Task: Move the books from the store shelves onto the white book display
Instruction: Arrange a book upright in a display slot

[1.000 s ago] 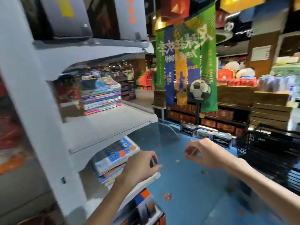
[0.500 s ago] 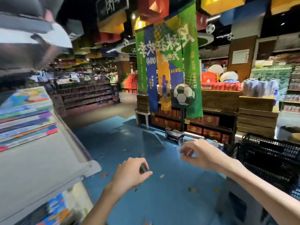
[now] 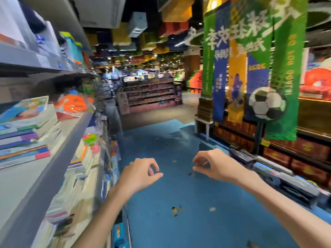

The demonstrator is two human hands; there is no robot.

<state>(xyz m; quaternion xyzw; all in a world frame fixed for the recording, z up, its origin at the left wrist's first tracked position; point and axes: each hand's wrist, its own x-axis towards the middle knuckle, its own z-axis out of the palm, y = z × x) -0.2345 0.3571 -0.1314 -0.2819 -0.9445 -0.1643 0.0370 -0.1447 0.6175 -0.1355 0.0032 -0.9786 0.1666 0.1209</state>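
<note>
Swung left since half a second ago, bringing the long shelf (image 3: pixel 53 158) run into sight with the book stack (image 3: pixel 23 133) now near at left. One stack of flat-lying books, about seven or eight, on the grey shelf; more books (image 3: pixel 78 165) blurred on the tier below, uncounted. Two hands out over the blue floor (image 3: pixel 179 194), well apart from the stack: left hand (image 3: pixel 139 173) loosely curled, thumb near forefinger, holding nothing; right hand (image 3: pixel 213 164) likewise curled and bare. One football banner (image 3: pixel 268 68) hanging far right.
</note>
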